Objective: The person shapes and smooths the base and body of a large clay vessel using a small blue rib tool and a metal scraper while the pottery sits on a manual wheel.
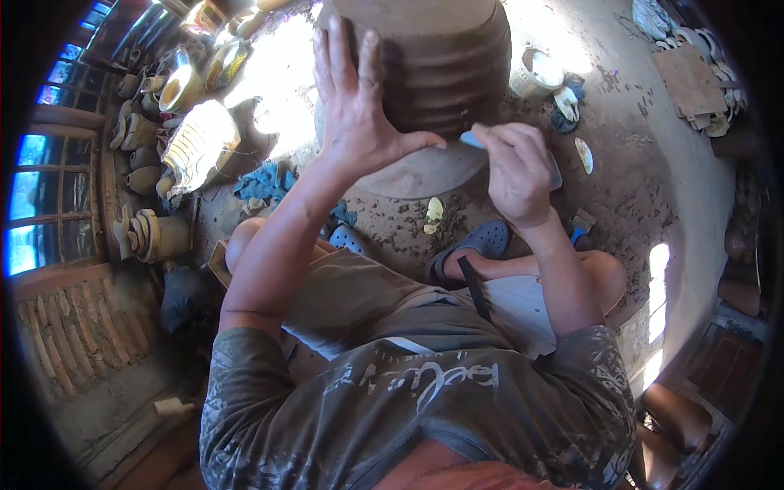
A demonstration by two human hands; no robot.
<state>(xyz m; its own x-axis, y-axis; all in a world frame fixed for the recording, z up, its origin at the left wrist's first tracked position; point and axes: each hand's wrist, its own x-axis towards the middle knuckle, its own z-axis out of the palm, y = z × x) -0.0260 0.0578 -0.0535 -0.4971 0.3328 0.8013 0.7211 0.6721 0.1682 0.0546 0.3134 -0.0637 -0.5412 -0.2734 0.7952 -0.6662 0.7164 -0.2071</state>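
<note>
Clay pot (445, 82), large, dark and ridged around its wall, stands on a round board (425, 178) on the floor in front of the seated person, running out of view at the top. The left hand (359, 135) is raised at the pot's left side, fingers spread and pointing up, thumb stretched right across the front near the base; whether the palm presses on the clay, I cannot tell. The right hand (520, 171) is by the lower right of the wall, fingers curled in, pinching a small blue tool (471, 140) whose end points at the base, just beside the left thumb. Contact between tool and clay is unclear.

Judging by this pose, the step in hand is working the lower wall. The next move seems to call for a light, even touch from the tool, with the left hand steadying the side. A bucket (556, 80) stands beyond the pot to the right; a blue-handled brush (581, 230) lies near the right forearm.
</note>
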